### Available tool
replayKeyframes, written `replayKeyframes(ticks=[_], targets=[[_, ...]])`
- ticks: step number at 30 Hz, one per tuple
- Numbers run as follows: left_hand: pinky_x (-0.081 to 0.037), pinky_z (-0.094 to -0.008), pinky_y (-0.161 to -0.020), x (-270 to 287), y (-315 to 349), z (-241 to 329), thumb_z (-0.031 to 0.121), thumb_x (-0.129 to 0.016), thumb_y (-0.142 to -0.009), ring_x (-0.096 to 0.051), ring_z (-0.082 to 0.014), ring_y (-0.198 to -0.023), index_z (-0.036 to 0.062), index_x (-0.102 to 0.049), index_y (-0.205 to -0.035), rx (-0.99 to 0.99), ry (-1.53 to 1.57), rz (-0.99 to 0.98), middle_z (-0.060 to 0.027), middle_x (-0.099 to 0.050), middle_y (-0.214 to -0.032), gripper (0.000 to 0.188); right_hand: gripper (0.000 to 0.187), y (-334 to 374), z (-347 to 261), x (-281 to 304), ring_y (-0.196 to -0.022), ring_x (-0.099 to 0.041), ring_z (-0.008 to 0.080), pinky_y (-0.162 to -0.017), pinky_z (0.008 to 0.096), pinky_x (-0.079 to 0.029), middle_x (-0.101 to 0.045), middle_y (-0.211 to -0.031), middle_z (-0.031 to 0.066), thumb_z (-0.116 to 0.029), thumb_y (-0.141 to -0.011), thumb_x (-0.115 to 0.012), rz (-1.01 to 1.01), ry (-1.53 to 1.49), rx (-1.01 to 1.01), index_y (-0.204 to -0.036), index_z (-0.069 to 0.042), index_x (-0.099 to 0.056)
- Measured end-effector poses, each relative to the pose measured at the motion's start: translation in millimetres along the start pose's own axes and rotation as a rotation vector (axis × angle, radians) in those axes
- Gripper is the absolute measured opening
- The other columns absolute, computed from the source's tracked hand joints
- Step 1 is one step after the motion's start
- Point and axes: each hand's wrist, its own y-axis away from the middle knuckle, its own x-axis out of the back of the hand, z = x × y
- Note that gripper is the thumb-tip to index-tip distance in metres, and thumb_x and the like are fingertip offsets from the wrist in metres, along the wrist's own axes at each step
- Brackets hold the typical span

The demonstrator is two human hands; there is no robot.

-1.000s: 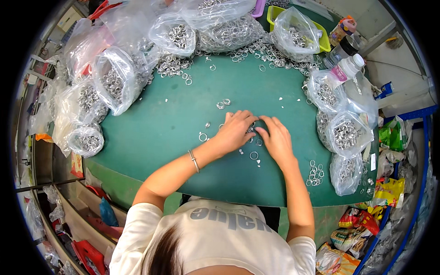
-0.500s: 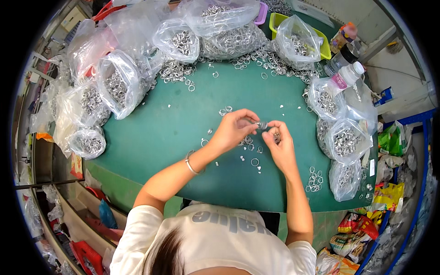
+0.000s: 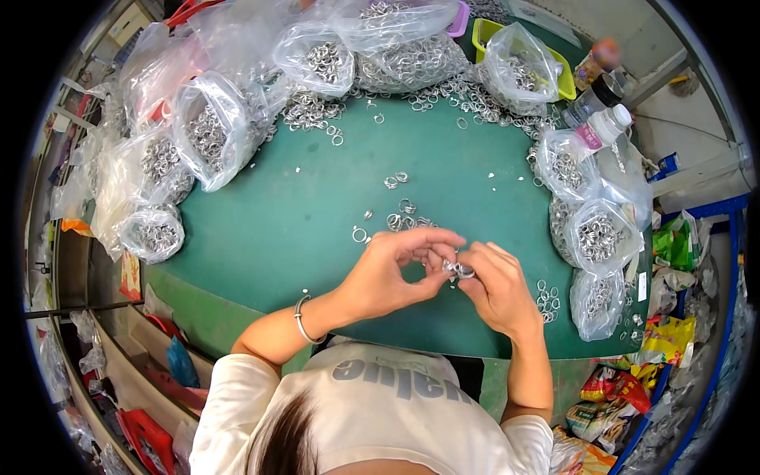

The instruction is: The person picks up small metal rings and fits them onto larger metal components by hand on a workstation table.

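Close to the table's near edge, my left hand and my right hand meet fingertip to fingertip. Between them is a small bunch of silver rings, pinched by both hands; how many each holds is hidden by the fingers. A bangle circles my left wrist. Just beyond my left hand lies a loose group of silver rings on the green table, partly covered by the fingers. Another small pile of rings rests to the right of my right hand.
Clear plastic bags of rings line the table's edges, such as a left bag, a back bag and a right bag. A yellow-green basket and a white bottle stand at the back right. Shelves flank both sides.
Both hands have come nearer to my body and closer together, with the rings now between their fingertips. The loose rings beyond them are more exposed. The view has shifted slightly.
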Motion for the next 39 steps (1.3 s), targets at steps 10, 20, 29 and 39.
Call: replayKeyframes(ticks=[10,20,29,39], targets=[[-0.050,-0.0243,-0.066,-23.2,23.2,7.9,-0.004,-0.069,-0.074,-0.056,-0.0138,-0.084,-0.0003,-0.059,-0.104,-0.028,0.030,0.157,-0.0097,-0.056,-0.100,0.032,0.033,16.1,-18.3,-24.6,-0.051,-0.043,0.0199,-0.049,0.0304,-0.034,-0.048,-0.062,0.0091,-0.026,-0.092,-0.052,0.226,-0.330,-0.213,-0.074,0.001,-0.056],[-0.052,-0.0278,-0.072,-13.4,43.9,-2.2,-0.008,-0.060,-0.079,-0.055,-0.0158,-0.088,-0.0034,-0.059,-0.111,-0.035,0.047,0.077,-0.0105,-0.055,-0.101,0.032,0.044,32.6,-34.1,-32.9,-0.055,-0.039,0.0086,-0.050,0.0239,-0.031,-0.048,-0.062,0.0025,-0.033,-0.097,-0.040,0.063,-0.772,-0.457,-0.076,0.002,-0.055],[-0.050,-0.0266,-0.068,-17.3,67.4,-10.2,-0.006,-0.060,-0.079,-0.058,-0.0164,-0.076,-0.0022,-0.061,-0.107,-0.155,-0.207,0.160,-0.0135,-0.058,-0.099,0.028,0.028,50.7,-44.3,-48.4,-0.058,-0.044,0.0124,-0.055,0.0264,-0.037,-0.053,-0.069,0.0071,-0.021,-0.096,-0.042,-0.026,-0.689,-0.515,-0.085,0.002,-0.054],[-0.050,-0.0252,-0.062,-14.0,89.4,-32.7,-0.002,-0.060,-0.082,-0.060,-0.0158,-0.078,-0.0050,-0.062,-0.099,-0.022,0.017,0.178,-0.0136,-0.061,-0.097,0.018,0.016,60.1,-58.3,-77.8,-0.059,-0.050,0.0160,-0.053,0.0282,-0.041,-0.053,-0.069,0.0091,0.000,-0.085,-0.052,0.214,-0.439,-0.415,-0.100,0.002,-0.054]])
